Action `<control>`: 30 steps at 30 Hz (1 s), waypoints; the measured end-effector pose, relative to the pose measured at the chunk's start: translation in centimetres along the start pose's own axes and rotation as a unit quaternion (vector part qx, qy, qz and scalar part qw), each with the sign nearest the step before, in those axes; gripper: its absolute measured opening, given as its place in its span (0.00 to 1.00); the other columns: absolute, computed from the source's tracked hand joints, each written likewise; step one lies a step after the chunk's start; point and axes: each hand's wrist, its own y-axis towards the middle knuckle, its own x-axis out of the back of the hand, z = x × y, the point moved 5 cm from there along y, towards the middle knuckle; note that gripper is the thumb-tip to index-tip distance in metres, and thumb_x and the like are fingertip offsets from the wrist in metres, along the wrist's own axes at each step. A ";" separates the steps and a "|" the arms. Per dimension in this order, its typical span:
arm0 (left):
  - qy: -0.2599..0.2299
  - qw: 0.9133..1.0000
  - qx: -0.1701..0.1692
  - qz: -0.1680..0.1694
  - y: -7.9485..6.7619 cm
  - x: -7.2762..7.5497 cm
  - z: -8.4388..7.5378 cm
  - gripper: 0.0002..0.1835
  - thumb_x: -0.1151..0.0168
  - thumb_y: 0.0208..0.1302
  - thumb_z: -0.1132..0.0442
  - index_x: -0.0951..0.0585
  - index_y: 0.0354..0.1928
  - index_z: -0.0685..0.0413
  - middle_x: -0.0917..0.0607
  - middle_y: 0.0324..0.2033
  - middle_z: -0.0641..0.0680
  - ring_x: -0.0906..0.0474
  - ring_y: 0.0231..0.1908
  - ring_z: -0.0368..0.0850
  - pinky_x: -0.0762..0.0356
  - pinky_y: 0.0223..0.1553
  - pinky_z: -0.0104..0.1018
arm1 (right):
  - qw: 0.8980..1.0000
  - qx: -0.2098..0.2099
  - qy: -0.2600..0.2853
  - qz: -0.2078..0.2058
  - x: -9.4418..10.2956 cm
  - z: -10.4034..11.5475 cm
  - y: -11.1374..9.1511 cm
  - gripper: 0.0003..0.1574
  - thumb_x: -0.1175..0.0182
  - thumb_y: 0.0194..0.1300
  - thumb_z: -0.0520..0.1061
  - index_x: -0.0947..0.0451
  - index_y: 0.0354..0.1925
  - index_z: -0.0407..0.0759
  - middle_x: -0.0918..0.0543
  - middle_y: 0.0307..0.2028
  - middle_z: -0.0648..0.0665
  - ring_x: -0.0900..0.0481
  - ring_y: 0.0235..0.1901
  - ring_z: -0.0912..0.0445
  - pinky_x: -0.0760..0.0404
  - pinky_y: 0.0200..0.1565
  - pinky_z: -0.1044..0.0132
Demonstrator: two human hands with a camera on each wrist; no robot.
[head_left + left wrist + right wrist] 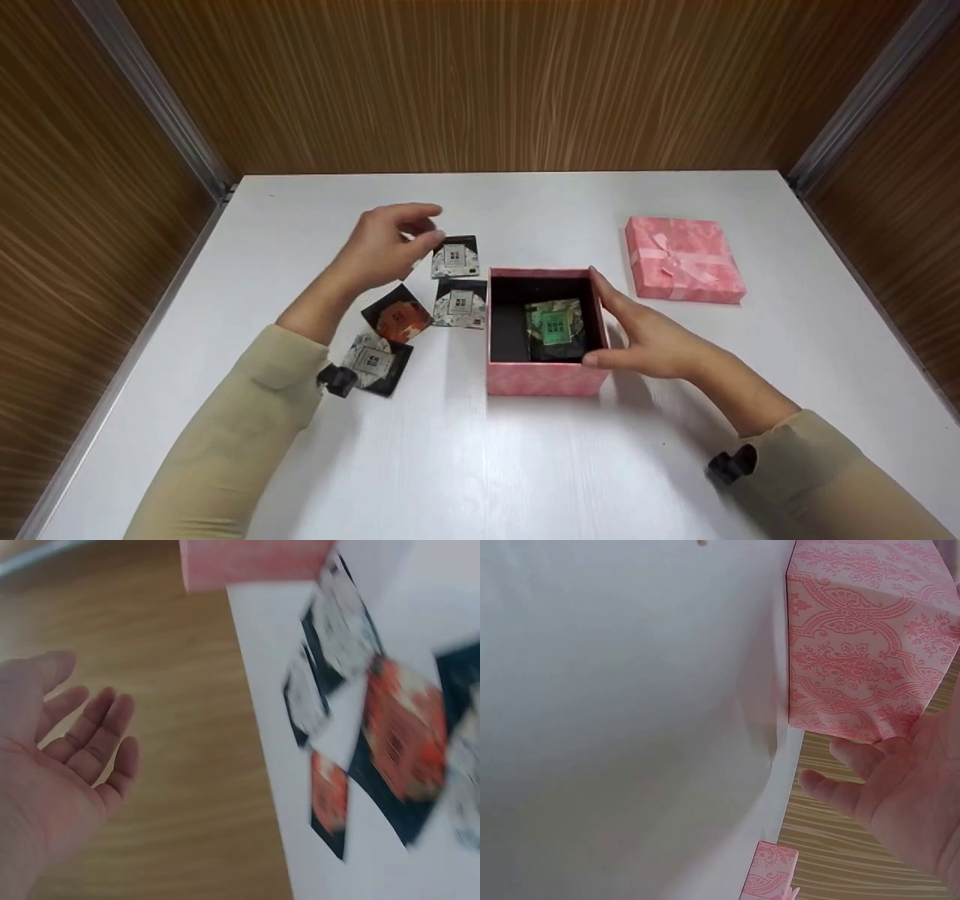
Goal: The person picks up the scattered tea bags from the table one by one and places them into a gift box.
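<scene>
An open pink gift box (547, 380) with a dark inside stands on the table, a green-and-black sachet (556, 328) lying in it. My right hand (645, 337) grips the box's right side, thumb at the front corner and index finger at the back one. Bare of any object, my left hand (390, 244) hovers left of the box with loosely bent fingers, its fingertips near a grey-and-black sachet (455, 259). Another grey sachet (460, 304) lies against the box. Closer to the left wrist are an orange sachet (401, 319) and a further grey one (373, 360).
The pink lid (682, 262) with a ribbon bow lies at the right, beyond my right hand. Wood-grain panels (502, 86) wall the white table (540, 465) at the back and both sides. A second, smaller-looking orange sachet (330, 799) shows in the left wrist view.
</scene>
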 end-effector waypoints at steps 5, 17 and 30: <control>-0.009 0.998 0.060 -0.014 -0.5 1.2 4.3 0.26 0.35 0.77 0.57 0.21 0.72 0.56 0.14 0.56 0.59 0.18 0.58 0.53 0.19 0.57 0.51 | 1.000 0.002 0.002 -0.006 0.2 0.0 -0.1 0.77 0.25 0.63 0.65 0.67 0.87 0.49 0.48 0.83 0.37 0.42 0.79 0.41 0.40 0.75 0.38; 0.006 0.987 0.151 -0.058 -0.7 1.4 12.4 0.28 0.36 0.78 0.54 0.24 0.73 0.60 0.24 0.69 0.64 0.29 0.69 0.61 0.33 0.71 0.55 | 1.000 0.002 0.007 -0.004 -0.1 0.1 0.0 0.77 0.25 0.63 0.65 0.66 0.87 0.48 0.47 0.83 0.37 0.41 0.78 0.41 0.38 0.74 0.38; -0.007 0.985 0.168 -0.027 -0.3 -0.5 15.7 0.31 0.35 0.77 0.55 0.27 0.75 0.63 0.29 0.73 0.68 0.39 0.76 0.62 0.44 0.78 0.53 | 1.000 0.004 0.006 -0.006 -0.3 0.0 -0.1 0.77 0.25 0.63 0.65 0.66 0.87 0.49 0.47 0.82 0.36 0.41 0.78 0.40 0.38 0.74 0.37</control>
